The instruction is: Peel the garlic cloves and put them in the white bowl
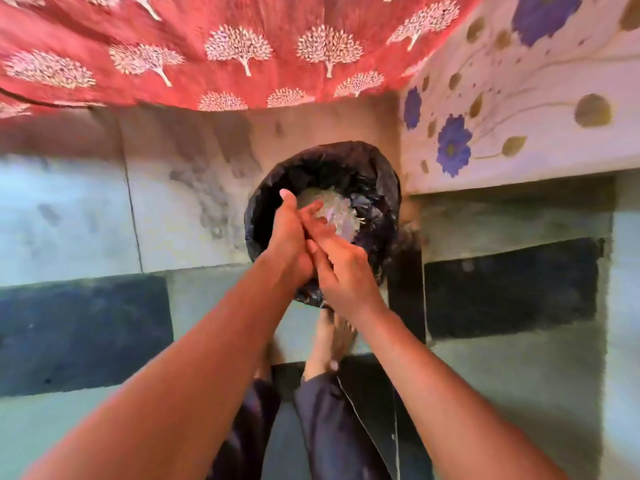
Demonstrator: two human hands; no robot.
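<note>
Hands (311, 244) pressed flat together over round, crinkly black-lined bin (377, 188).

Nothing readable is showing: no words, labels, brands or numbers are appearing on the cloth, the bin, the wall or the floor.

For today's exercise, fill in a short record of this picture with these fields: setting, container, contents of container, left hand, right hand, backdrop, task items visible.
setting: person standing on a tiled floor, looking down
container: bin lined with a black bag
contents of container: pale papery scraps, too blurred to identify
left hand: left hand over the bin, fingers straight, against the right hand
right hand: right hand over the bin, pressed to the left, holding nothing visible
backdrop: red tree-print cloth, floral cloth
task items visible: no white bowl or garlic cloves in view
</note>
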